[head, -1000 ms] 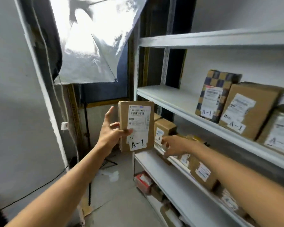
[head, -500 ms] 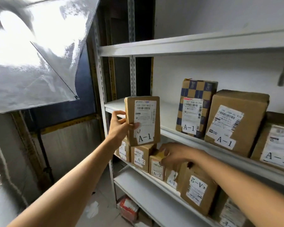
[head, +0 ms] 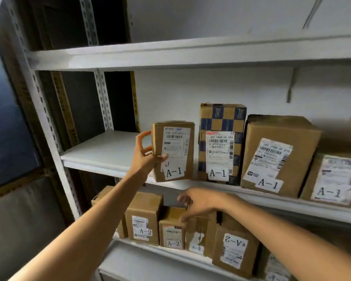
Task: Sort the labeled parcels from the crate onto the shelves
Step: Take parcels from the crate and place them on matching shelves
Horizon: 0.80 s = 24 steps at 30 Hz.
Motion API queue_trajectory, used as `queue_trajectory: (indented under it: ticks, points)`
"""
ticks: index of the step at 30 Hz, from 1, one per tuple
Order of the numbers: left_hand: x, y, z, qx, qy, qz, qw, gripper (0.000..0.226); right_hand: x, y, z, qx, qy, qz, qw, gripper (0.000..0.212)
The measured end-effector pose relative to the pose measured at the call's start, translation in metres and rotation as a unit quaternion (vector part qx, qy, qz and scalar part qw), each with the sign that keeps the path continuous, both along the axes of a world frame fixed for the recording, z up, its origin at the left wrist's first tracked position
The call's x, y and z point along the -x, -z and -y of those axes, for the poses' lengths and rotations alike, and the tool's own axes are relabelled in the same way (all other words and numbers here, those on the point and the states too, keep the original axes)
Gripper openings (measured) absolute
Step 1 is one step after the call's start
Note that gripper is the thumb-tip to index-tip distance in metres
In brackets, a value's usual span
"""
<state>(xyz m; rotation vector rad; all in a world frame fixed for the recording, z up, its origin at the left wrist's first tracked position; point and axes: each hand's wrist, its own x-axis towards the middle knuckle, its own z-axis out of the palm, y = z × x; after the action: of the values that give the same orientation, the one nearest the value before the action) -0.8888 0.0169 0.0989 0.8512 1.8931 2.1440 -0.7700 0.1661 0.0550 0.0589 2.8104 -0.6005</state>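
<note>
The left hand (head: 144, 157) grips the A-1 parcel (head: 175, 147), shelving it at nine o'clock of the checkered box (head: 221, 118); the right hand (head: 203, 201) hangs loose, empty. Next, probably seat it flat and release.

The left hand (head: 144, 157) has carried the A-1 parcel (head: 173, 151) up and rightward to the front edge of the middle shelf (head: 101, 151), just beside the checkered parcel (head: 221, 122); the right hand (head: 203, 201) has lifted off the A-2 parcels (head: 171, 230)

brown parcels (head: 173, 151) w/ white labels | blue-tan checkered box (head: 221, 118) | white shelves (head: 101, 151)
</note>
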Motion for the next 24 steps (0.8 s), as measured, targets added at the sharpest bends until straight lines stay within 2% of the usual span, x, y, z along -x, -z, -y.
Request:
queue_trajectory:
  ticks: [10,17,21,24]
  points:
    - [0.048,0.012,-0.022,0.007,0.106,-0.007,0.994,0.081,0.029,0.0,0.015,-0.024,0.06,0.009,0.998,0.076]
    - [0.06,0.012,-0.015,0.041,0.149,-0.02,0.988,0.079,0.047,-0.004,0.027,-0.057,0.056,0.009,0.997,0.076]
    - [0.055,0.008,-0.009,0.074,0.144,-0.028,0.986,0.082,0.055,-0.005,0.04,-0.06,0.031,0.006,0.998,0.074]
    - [0.046,0.005,0.0,0.14,0.092,-0.031,0.985,0.09,0.06,-0.005,0.047,-0.064,0.003,0.014,0.998,0.072]
